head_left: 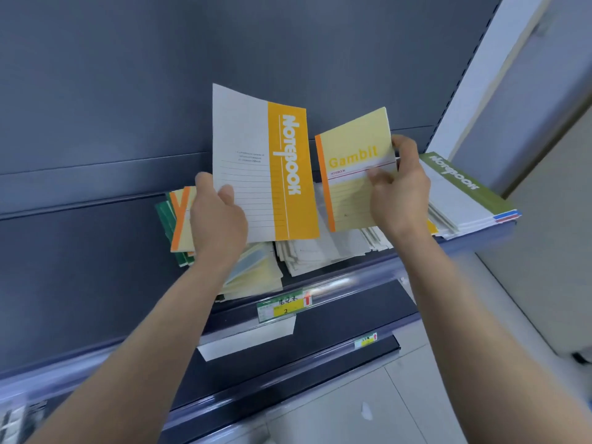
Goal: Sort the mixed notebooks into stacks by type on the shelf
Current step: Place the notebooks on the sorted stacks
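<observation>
My left hand [217, 216] clamps orange NOTEBOOK [266, 168] at lower corner; right hand [397, 187] pinches Gambit notebook [355, 174] by side edge, both raised over shelf [336, 280] piles. Thin, light, floppy covers: likely grip near spine, support underneath.

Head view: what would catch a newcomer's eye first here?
Two notebooks held up above the shelf: the left hand grips a white one with an orange NOTEBOOK band, the right hand a smaller yellow Gambit notebook. Below them lie mixed piles, with a green-banded stack at the right end.
</observation>
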### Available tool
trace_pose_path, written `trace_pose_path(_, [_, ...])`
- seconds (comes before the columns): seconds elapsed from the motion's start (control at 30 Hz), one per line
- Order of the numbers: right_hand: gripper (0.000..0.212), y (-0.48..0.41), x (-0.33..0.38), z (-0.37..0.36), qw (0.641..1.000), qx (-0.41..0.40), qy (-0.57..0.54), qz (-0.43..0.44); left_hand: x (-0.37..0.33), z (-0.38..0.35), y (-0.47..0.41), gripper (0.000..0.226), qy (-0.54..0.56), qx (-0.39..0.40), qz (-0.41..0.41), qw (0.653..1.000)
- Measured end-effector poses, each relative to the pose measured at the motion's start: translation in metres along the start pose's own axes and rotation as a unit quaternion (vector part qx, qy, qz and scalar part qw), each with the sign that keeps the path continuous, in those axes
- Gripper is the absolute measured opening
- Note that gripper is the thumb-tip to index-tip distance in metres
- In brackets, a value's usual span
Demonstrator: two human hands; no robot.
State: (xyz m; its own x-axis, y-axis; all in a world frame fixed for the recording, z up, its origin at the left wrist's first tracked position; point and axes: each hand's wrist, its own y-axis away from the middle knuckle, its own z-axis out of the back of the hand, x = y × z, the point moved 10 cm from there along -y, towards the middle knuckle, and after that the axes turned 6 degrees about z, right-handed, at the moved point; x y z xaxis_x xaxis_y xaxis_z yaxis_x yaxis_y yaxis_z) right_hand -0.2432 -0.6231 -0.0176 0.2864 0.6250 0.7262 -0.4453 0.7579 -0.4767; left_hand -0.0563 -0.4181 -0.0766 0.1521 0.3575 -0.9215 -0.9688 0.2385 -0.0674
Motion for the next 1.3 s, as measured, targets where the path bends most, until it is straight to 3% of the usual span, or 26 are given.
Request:
trace_pose_path(0.23, [0.041,-0.039,-0.038,0.034,0.998,-0.053,0.036,-0.016,-0.029,-0.082,-0.014,0.004,-0.003,0.063,-0.027,0.998])
trace_pose_path(0.5, [0.04,-0.085,-0.094,0.061,0.997,-0.066,0.032,-0.022,-0.052,-0.155,-0.017,0.008,-0.055,0.084,-0.019,0.995])
trace_pose_path(0.93, [0.036,-0.166,-0.193,0.085,0.996,0.082,-0.017,0.03,-0.033,-0.275,0.044,0.027,-0.128,0.059,0.154,0.978])
trace_pose_path(1.07, [0.036,-0.173,-0.211,0.089,0.992,0.115,-0.044,0.028,-0.036,-0.285,0.057,0.039,-0.195,0.028,0.154,0.968])
trace_pose_path(1.2, [0.036,-0.177,-0.222,0.092,0.988,0.138,-0.061,0.023,-0.044,-0.293,0.067,0.048,-0.334,0.019,0.117,0.935])
trace_pose_path(1.3, [0.037,-0.18,-0.228,0.096,0.987,0.144,-0.064,0.028,-0.049,-0.293,0.07,0.046,-0.472,0.0,0.104,0.876])
